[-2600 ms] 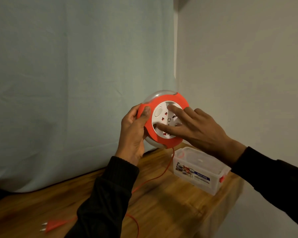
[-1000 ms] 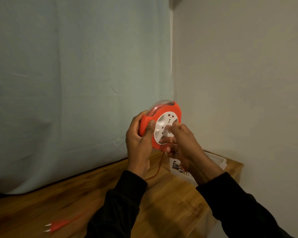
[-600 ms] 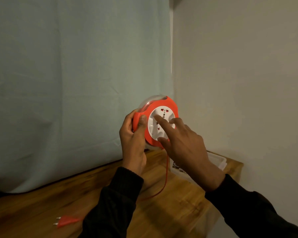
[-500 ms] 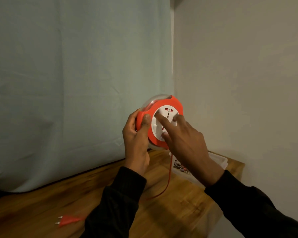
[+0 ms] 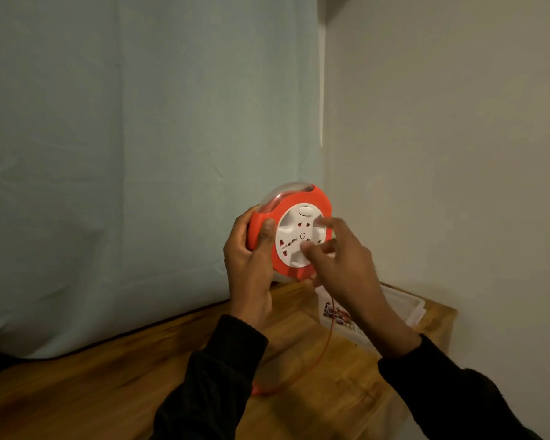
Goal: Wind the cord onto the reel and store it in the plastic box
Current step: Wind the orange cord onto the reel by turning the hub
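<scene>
I hold the round orange cord reel (image 5: 299, 198) upright in the air above the table corner. My left hand (image 5: 250, 268) grips its left rim, thumb on the front. The fingertips of my right hand (image 5: 346, 268) press on the reel's white socket face; they are blurred. A thin orange cord (image 5: 326, 341) hangs from the reel's bottom down to the wooden table (image 5: 108, 392) and disappears behind my left sleeve. The plug is not visible. The clear plastic box (image 5: 404, 303) stands at the table's far right corner, partly hidden behind my right hand.
A pale blue curtain (image 5: 140, 154) hangs behind the table. A bare wall (image 5: 442, 154) closes the right side, just past the table's right edge.
The white socket face has turned under my right fingers. The plug, seen earlier at the lower left of the table, slid right and is now out of sight. Less cord lies on the table.
</scene>
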